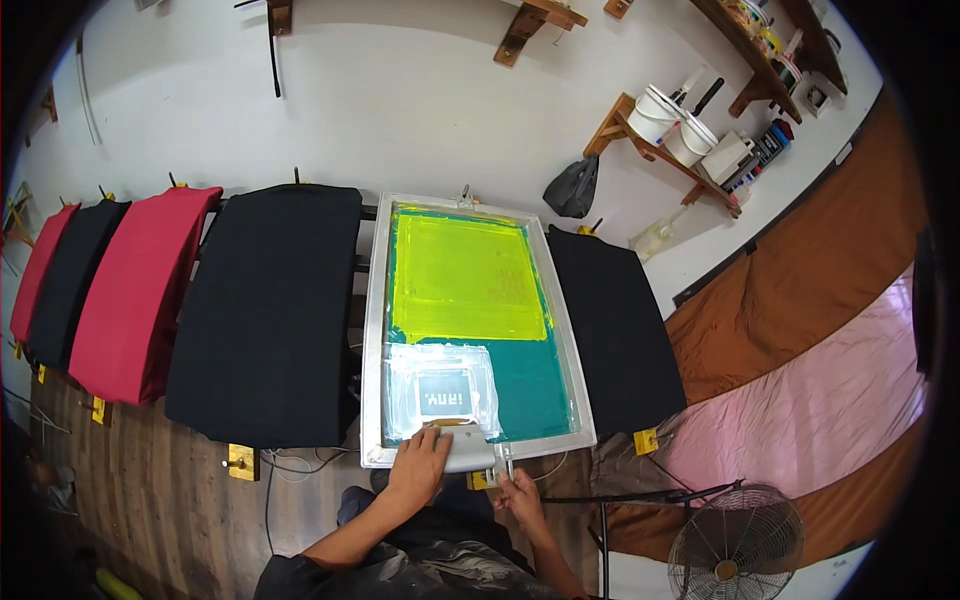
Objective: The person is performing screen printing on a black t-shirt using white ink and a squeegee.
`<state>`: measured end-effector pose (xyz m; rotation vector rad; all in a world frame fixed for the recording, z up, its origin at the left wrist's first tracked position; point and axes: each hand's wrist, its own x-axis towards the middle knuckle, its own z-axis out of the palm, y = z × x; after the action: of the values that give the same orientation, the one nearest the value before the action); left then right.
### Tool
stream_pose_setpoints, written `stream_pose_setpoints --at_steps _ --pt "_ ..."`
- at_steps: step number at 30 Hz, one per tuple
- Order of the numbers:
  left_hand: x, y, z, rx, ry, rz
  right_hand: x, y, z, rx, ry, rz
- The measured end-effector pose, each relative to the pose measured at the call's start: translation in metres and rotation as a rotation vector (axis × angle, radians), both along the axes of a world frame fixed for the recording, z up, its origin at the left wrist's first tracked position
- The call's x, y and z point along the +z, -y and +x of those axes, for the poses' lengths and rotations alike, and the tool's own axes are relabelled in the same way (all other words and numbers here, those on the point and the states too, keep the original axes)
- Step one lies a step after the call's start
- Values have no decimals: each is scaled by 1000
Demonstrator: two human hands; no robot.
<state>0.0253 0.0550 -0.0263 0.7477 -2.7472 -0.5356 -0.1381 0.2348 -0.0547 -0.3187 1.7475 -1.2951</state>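
A screen-printing frame (pixel 377 320) with a silver metal border lies in front of me over a printing board. Its mesh is green (pixel 535 390), with a large patch of yellow ink (pixel 465 265) on the far part and a smaller white ink patch (pixel 487 380) at the near left. My left hand (pixel 420 465) is closed on a silver squeegee (pixel 463 450) at the frame's near edge, by the white ink. Just right of it, my right hand (pixel 520 498) has its fingers closed at a metal clamp (pixel 502 462) on the near border. Its fingertips are partly hidden.
Boards covered in black fabric (pixel 270 310) and red fabric (pixel 150 290) stand in a row on the left. Another black-covered board (pixel 615 330) is on the right. A wall shelf (pixel 680 165) holds white tubs (pixel 655 113). A fan (pixel 735 545) stands at lower right.
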Motion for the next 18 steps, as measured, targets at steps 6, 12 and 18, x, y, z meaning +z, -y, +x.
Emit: stream_pose_setpoints --at_steps 6,12,18 --pt "2 7 -7 0 65 67 -18 -15 -18 139 -9 19" --pt "7 22 -13 40 -31 169 99 35 -22 666 -948 420" --pt "19 35 -27 93 -24 259 93 124 -19 834 -1428 -34"
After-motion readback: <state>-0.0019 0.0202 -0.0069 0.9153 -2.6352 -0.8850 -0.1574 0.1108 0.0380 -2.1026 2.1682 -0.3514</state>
